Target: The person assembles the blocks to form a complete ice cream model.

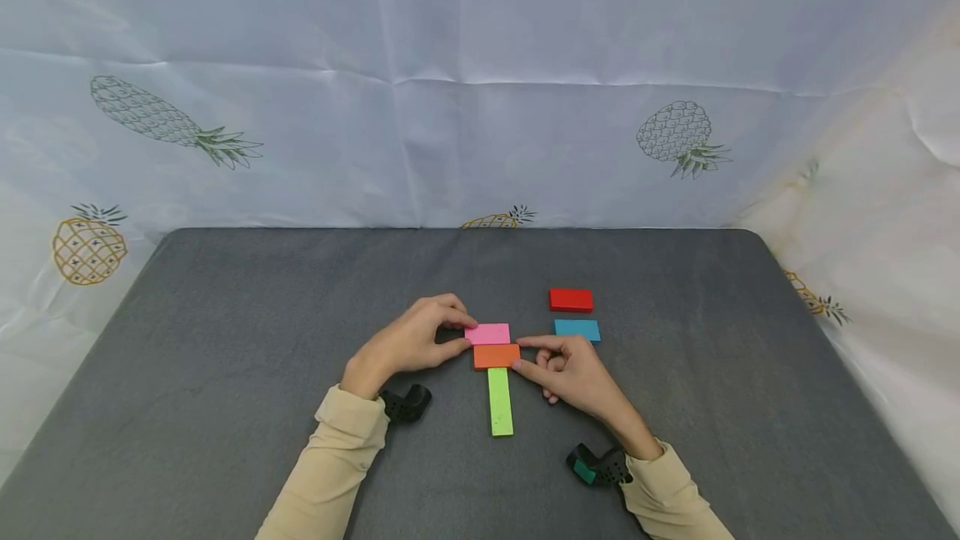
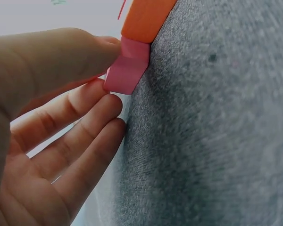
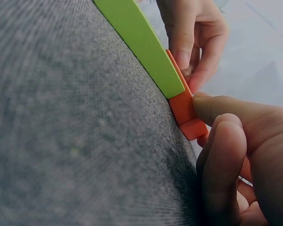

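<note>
A pink block [image 1: 487,334] lies flat against the far long side of an orange block [image 1: 496,357], set slightly to the left. My left hand [image 1: 412,338] pinches the pink block's left end between thumb and forefinger; its other fingers spread behind in the left wrist view. With thumb and forefinger my right hand [image 1: 573,373] holds the right end of the orange block, its other fingers curled under. From the orange block's near side a light green block [image 1: 500,402] runs toward me, its far end touching in the right wrist view.
A red block [image 1: 571,300] lies beyond my right hand, and a blue block [image 1: 577,329] sits just in front of it, partly covered by that hand. The grey tabletop [image 1: 262,298] ends at a white pineapple-print cloth [image 1: 450,148] behind.
</note>
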`<state>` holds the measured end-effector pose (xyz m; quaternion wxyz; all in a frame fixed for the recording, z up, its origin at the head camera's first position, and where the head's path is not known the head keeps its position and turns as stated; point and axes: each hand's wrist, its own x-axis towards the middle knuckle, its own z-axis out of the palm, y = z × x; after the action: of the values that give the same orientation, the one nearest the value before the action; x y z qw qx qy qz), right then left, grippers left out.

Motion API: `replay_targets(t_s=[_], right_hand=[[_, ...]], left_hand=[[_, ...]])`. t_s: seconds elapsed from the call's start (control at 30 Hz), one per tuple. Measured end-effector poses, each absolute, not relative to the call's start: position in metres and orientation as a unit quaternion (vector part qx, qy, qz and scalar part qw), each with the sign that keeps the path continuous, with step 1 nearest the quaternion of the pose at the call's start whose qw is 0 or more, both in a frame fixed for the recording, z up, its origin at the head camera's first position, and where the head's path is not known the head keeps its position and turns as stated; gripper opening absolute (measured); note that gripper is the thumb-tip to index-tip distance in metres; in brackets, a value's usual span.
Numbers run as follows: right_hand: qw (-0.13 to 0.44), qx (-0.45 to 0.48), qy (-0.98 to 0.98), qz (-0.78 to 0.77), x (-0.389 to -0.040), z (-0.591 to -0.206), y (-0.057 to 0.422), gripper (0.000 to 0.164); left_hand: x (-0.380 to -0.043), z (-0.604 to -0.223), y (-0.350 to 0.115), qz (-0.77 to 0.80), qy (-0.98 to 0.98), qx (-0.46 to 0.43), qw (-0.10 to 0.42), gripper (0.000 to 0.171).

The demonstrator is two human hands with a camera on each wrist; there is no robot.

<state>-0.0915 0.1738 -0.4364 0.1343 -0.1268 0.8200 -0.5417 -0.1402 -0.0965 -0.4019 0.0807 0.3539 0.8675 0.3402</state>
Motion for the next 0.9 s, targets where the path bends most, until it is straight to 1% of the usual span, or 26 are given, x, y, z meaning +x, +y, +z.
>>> replay_targets(t_s=[0.9], right_hand=[[0.133, -0.129, 0.821, -0.539, -0.0905, -0.4342, 0.1746, 0.040]], left_hand=[[-0.1390, -0.4061, -0.0890, 0.340, 0.866, 0.359, 0.075, 0.025]])
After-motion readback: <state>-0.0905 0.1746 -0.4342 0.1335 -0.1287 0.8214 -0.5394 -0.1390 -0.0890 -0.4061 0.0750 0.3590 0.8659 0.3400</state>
